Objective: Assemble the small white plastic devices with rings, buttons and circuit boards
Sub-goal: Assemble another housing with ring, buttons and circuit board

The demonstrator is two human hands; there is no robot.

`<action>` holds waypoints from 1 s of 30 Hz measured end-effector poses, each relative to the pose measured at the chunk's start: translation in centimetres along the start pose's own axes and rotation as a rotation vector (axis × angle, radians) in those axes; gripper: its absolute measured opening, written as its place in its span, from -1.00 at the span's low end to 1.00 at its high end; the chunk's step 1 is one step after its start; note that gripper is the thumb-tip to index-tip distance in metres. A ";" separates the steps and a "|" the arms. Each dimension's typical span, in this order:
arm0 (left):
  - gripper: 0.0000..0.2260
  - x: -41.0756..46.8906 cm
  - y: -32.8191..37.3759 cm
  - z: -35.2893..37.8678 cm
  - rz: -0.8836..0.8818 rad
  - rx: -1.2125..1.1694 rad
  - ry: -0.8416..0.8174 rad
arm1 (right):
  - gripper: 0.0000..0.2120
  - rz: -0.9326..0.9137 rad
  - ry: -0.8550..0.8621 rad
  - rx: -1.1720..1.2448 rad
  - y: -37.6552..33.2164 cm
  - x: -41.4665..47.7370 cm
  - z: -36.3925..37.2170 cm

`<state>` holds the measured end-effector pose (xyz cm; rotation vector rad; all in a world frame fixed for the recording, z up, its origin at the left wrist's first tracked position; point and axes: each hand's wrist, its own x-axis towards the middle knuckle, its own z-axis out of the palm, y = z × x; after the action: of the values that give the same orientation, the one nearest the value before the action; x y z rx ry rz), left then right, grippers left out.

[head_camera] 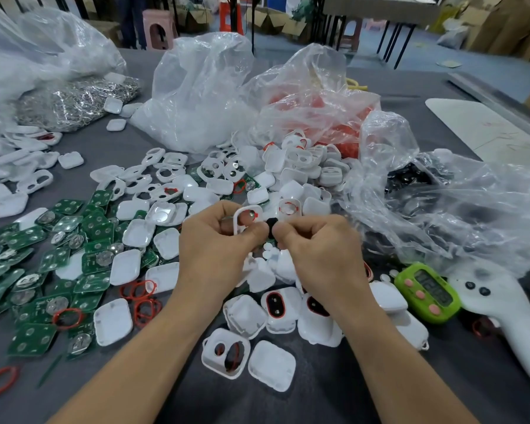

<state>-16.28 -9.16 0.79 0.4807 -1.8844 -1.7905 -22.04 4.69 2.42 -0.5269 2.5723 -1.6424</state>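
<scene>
My left hand (214,240) grips a small white plastic shell (242,213) with an opening and a bit of red ring showing inside it. Right beside it, my right hand (315,246) pinches a small black button (270,224) at the shell's edge. Both hands hover over the middle of the grey table (172,390). Green circuit boards (40,264) with coin cells lie scattered at the left. Loose red rings (141,296) sit among white covers (114,321). Below my hands lie shells fitted with black buttons (276,302).
Clear plastic bags (202,87) of parts stand behind the pile; one holds red rings (328,108), another black buttons (410,179). A green timer (427,293) and a white controller (508,316) lie at the right. A bag of metal pieces (77,99) is far left.
</scene>
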 end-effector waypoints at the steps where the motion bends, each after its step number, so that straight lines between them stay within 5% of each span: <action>1: -0.80 0.1 0.0 -0.1 -0.009 -0.011 -0.003 | -0.80 -0.011 -0.006 -0.025 0.0 -0.1 0.1; 5: -0.75 0.1 0.1 -0.2 -0.020 -0.002 -0.005 | -0.93 -0.001 -0.011 0.010 0.0 0.1 -0.1; 10: -0.87 0.1 0.0 0.0 0.007 0.116 -0.049 | -0.78 -0.158 -0.031 -0.088 0.0 0.1 -0.5; 17: -0.89 0.0 -0.3 0.5 -0.168 -0.065 -0.082 | -0.87 0.108 0.080 0.249 0.2 0.9 -1.2; 24: -0.77 -0.6 -0.6 0.8 -0.032 0.029 -0.183 | -0.89 0.063 0.126 0.318 -0.3 0.2 -0.3; 30: -0.73 -0.7 0.2 0.7 -0.005 0.003 -0.376 | -0.86 -0.082 0.213 0.144 -0.6 -0.2 0.2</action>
<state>-16.09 -8.21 0.90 0.1539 -2.1296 -1.9895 -21.64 4.34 2.84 -0.4771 2.5762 -1.9951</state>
